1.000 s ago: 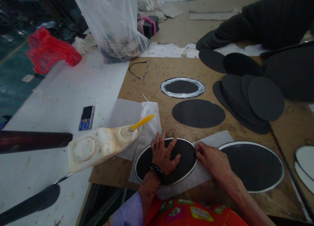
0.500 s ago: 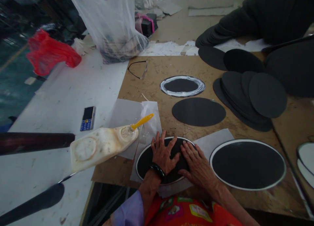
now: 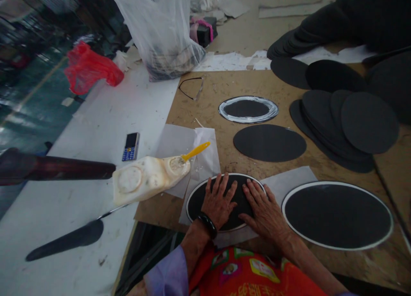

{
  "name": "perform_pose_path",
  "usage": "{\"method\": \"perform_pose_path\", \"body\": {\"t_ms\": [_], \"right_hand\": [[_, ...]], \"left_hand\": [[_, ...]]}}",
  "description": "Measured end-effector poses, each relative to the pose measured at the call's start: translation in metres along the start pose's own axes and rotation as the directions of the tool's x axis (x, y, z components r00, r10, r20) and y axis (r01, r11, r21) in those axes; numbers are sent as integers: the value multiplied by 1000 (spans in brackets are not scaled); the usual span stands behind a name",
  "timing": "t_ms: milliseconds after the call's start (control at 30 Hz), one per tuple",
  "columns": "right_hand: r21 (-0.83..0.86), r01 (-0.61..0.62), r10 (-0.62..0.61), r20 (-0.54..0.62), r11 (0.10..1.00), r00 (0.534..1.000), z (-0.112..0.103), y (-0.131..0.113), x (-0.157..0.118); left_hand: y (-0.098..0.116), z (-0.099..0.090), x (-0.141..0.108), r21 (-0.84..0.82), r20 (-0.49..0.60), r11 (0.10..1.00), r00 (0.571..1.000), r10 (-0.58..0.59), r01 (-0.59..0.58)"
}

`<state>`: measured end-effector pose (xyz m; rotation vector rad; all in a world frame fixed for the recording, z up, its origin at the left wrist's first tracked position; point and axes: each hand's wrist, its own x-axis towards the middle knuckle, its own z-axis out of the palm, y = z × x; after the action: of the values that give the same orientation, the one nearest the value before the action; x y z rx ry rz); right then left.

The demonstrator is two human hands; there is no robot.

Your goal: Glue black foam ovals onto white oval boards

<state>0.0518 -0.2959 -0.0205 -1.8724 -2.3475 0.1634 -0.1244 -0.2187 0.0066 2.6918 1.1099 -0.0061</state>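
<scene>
Both palms lie flat on a black oval panel [image 3: 236,210] with a thin white rim, close to the table's front edge. My left hand [image 3: 219,199], a dark bangle at its wrist, rests with fingers spread over the panel's middle. On its right part lies my right hand [image 3: 261,206], fingers stretched out and thumb apart. White paper [image 3: 205,176] shows beneath the panel. Another white-rimmed black oval [image 3: 337,214] lies to the right. Beyond my hands are a plain black oval [image 3: 269,143] and one with a ring of white paste [image 3: 248,109].
Left stands a whitish plastic container [image 3: 147,178] holding a yellow-handled brush [image 3: 196,151]. Near it are a mobile phone [image 3: 130,146], a dark-handled tool [image 3: 69,240] and a dark rod [image 3: 64,165]. Black ovals [image 3: 369,122] are piled right. Eyeglasses [image 3: 192,89] and a plastic bag [image 3: 160,35] lie farther back.
The view has shifted, so the table's contents appear farther right. My hands stay flat on the same oval, with the left fingers slightly closer together.
</scene>
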Motion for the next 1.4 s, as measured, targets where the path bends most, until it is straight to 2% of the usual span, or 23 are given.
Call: {"method": "perform_pose_path", "body": {"t_ms": [67, 233, 300, 367, 500, 667, 800, 1000, 1100, 1200, 1300, 1400], "right_hand": [[4, 7, -7, -24, 1000, 1000, 2, 0, -2], [16, 25, -23, -81, 1000, 996, 10, -1, -4], [6, 31, -30, -100, 1000, 995, 11, -1, -4], [-15, 38, -39, -107, 999, 994, 11, -1, -4], [-57, 37, -41, -81, 998, 996, 10, -1, -3], [-43, 71, -72, -30, 997, 997, 4, 3, -3], [5, 131, -131, 36, 991, 991, -5, 11, -4], [36, 202, -204, 82, 979, 976, -13, 21, -4], [43, 226, -229, 88, 973, 969, -14, 23, -4], [44, 241, -243, 68, 970, 968, -13, 24, -4], [44, 238, -240, 30, 970, 970, -9, 25, -6], [68, 214, -215, 9, 974, 976, -5, 25, -7]], "left_hand": [[3, 3, -23, 36, 9, 999, 1000, 17, -17], [2, 5, -86, 104, -50, 995, 999, -4, 9], [-1, 1, -102, 135, -64, 990, 998, -18, 27], [-3, -2, -108, 153, -82, 988, 996, -22, 35], [9, -1, -90, 114, -110, 993, 994, -15, 28], [34, 18, -52, 10, -140, 999, 989, 48, -47], [28, 22, -52, 2, -106, 996, 990, 90, -90], [15, 10, -64, 25, -59, 993, 992, 114, -113], [21, 5, -55, 3, -87, 994, 990, 108, -108], [35, 2, -35, -30, -104, 992, 988, 117, -121], [50, 7, -17, -49, -79, 991, 990, 121, -125], [58, 17, -16, -44, -80, 995, 993, 82, -86]]}}
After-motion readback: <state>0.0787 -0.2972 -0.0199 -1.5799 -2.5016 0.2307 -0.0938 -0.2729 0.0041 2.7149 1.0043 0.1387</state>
